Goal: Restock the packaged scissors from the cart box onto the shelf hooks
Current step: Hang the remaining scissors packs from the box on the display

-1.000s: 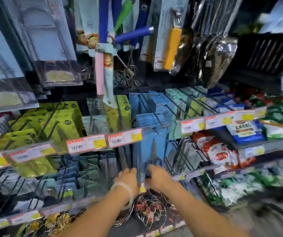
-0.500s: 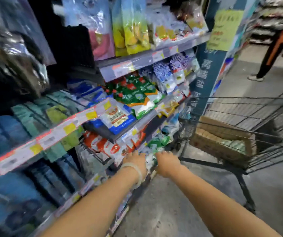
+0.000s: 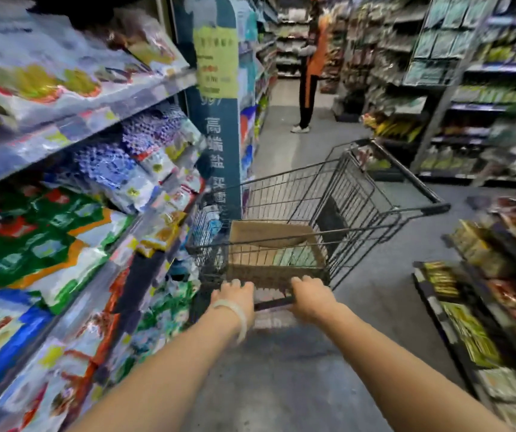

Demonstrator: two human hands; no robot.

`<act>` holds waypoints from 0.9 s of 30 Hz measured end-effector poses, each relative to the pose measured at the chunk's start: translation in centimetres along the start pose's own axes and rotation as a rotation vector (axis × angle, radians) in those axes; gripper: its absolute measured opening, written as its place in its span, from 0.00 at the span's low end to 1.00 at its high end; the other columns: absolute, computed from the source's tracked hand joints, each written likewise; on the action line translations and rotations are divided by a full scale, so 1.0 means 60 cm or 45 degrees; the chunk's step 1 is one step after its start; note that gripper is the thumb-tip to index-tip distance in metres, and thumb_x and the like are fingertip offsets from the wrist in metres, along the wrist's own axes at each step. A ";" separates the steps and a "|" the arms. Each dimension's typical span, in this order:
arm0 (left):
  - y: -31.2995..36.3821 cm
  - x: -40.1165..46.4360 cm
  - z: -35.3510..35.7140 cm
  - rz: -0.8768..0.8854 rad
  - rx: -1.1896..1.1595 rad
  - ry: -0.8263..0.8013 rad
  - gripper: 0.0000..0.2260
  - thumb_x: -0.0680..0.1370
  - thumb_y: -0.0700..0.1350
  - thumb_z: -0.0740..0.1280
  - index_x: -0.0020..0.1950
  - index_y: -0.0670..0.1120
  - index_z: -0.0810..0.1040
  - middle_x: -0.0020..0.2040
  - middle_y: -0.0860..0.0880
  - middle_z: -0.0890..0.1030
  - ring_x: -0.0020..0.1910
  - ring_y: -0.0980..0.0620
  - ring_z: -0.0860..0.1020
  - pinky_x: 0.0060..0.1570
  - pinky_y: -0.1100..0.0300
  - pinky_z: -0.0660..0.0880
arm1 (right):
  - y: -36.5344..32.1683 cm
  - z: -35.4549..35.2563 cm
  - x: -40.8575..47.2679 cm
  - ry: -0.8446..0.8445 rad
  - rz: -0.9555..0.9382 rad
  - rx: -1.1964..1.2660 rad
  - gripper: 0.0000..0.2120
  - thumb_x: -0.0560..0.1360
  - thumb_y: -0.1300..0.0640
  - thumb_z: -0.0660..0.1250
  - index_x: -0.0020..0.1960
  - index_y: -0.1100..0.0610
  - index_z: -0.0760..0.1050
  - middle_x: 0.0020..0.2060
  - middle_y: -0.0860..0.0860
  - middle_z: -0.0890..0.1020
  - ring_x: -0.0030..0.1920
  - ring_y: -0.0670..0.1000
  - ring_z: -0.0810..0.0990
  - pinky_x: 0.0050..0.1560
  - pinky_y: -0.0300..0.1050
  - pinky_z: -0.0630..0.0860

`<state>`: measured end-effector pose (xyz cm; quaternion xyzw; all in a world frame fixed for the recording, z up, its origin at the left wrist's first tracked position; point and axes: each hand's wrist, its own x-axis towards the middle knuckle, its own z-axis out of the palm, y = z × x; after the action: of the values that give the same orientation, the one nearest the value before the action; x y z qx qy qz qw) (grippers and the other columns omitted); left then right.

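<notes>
Supermarket aisle: stocked shelves [image 3: 100, 120], cart [image 3: 337, 194]

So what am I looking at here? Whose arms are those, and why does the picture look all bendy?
Those arms belong to a person who wears a small camera on their head, so you see what they see. The wide lens bends the edges. There is no robot here, only two bare hands. The left hand, with a pale bracelet at its wrist, and the right hand reach to the near end of a black wire shopping cart. It is too blurry to tell whether they grip it. Inside the cart sits an open brown cardboard box with pale green packets in it. Shelves of colourful bags run along the left. Far down the aisle stands another person in orange and black clothes.
</notes>
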<state>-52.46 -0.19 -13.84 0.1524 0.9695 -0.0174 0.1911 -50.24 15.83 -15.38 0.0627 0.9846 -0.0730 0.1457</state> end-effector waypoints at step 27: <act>-0.040 0.760 -0.056 -0.122 -0.120 -0.529 0.25 0.78 0.48 0.62 0.73 0.44 0.60 0.71 0.42 0.64 0.70 0.39 0.63 0.68 0.47 0.66 | 0.168 -0.017 0.746 -0.530 0.209 0.282 0.22 0.76 0.52 0.63 0.67 0.60 0.67 0.64 0.58 0.74 0.63 0.57 0.73 0.60 0.46 0.71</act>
<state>-94.57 11.03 -27.93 0.0903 0.9151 -0.0122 0.3928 -91.58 30.48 -28.95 0.1415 0.9111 -0.1796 0.3429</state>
